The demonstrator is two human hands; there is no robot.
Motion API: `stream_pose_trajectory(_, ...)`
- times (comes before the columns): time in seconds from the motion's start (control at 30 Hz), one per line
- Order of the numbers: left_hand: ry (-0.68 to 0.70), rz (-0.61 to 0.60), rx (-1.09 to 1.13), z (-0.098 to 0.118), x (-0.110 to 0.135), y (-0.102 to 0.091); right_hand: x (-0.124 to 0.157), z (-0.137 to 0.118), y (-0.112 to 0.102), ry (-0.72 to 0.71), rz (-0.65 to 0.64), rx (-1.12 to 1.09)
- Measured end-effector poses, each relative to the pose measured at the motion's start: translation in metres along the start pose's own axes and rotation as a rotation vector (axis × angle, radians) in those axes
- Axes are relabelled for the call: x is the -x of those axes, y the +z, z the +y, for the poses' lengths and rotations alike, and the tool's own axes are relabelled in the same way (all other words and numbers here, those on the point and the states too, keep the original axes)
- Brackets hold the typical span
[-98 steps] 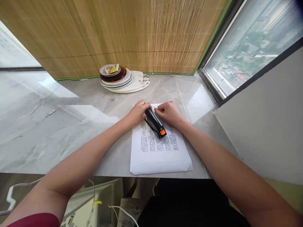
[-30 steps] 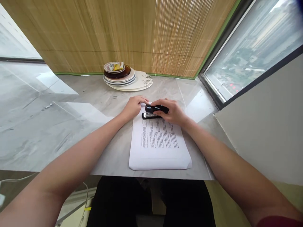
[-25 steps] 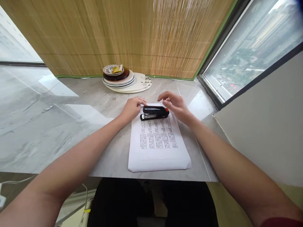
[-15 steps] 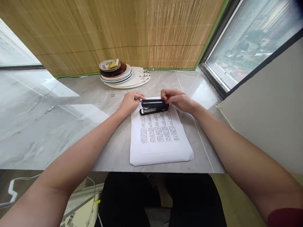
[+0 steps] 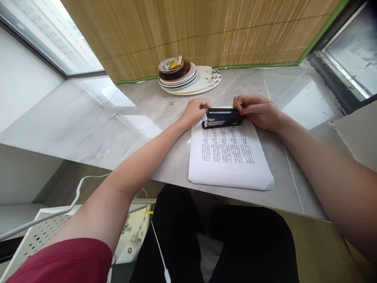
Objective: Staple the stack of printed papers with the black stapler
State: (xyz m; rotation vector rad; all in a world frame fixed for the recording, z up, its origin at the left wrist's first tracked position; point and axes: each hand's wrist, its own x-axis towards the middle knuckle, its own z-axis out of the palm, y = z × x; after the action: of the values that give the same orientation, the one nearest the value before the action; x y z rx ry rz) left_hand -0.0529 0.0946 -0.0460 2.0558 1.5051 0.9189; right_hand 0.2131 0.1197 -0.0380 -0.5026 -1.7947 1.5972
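While the left hand presses its curled fingers on the top corner of the printed paper stack to keep it flat, the right hand pinches the back end of the black stapler, which lies across the top edge. Behind them, stacked plates sit by the bamboo blind.

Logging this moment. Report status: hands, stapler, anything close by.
Left hand on paper stack's top corner, at stapler's front end. Right hand grips stapler's rear. Stapler lies across top of stack. Plates stacked beyond, apart.
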Motion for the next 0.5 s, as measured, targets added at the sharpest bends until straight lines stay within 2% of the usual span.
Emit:
stream_pose_trajectory(0.13, -0.067, -0.141, 0.061, 0.02, -0.004, -0.018, 0.0, 0.002, -0.002, 0.005, 0.013, -0.034)
stream_pose_trajectory(0.17, -0.065, -0.129, 0.066, 0.027, 0.0, -0.027, 0.0, 0.002, -0.002, 0.01, 0.016, -0.038)
stream_pose_trajectory(0.23, -0.06, -0.006, 0.0, 0.044, 0.02, -0.047, 0.0, 0.002, -0.001, 0.013, 0.03, -0.03)
stream_pose_trajectory(0.3, -0.059, 0.144, -0.048, 0.062, 0.056, -0.065, 0.0, 0.0, 0.0, 0.014, 0.054, 0.006)
stream_pose_trajectory(0.4, -0.081, 0.202, -0.122, 0.09, 0.134, -0.083, -0.001, -0.004, 0.003, 0.025, 0.088, 0.054)
stream_pose_trajectory(0.5, -0.19, 0.218, -0.158, 0.12, 0.219, -0.083, 0.001, -0.011, 0.009, 0.023, 0.111, 0.038)
